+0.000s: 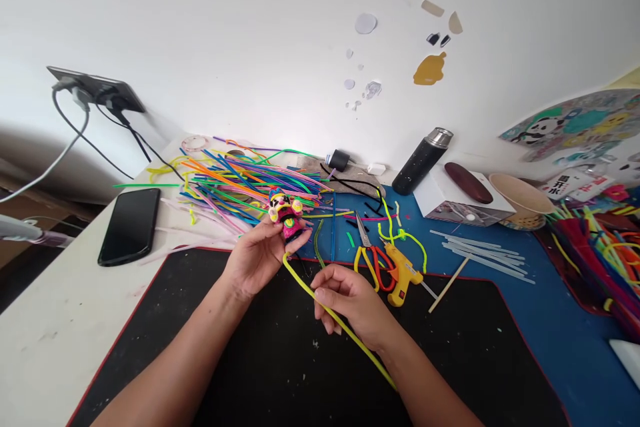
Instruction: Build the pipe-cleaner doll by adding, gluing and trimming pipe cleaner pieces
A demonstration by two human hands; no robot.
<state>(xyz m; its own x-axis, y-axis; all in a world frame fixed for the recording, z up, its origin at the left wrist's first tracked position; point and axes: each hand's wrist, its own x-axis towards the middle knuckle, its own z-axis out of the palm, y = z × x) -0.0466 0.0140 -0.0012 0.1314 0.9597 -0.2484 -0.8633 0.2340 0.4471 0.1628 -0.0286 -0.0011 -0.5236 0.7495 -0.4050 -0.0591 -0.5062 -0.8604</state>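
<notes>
My left hand [260, 250] is closed around a small colourful figurine [287, 213] with a yellow face, blue cap and pink body, held upright above the black mat. From near the base of the figurine a long yellow pipe cleaner [357, 340] runs down to the right. My right hand [347, 303] has its fingers curled around that pipe cleaner, thumb resting on it. Just beyond my right hand lie scissors [375, 267] with orange and yellow handles and a yellow glue gun [403, 273].
Many coloured pipe cleaners [235, 177] spread behind the hands. A black phone [129, 227] lies at left. Further right are a black thermos [423, 160], a white box [455, 203], translucent glue sticks [487, 257] and a wooden stick [449, 285]. The black mat [280, 380] covers the front.
</notes>
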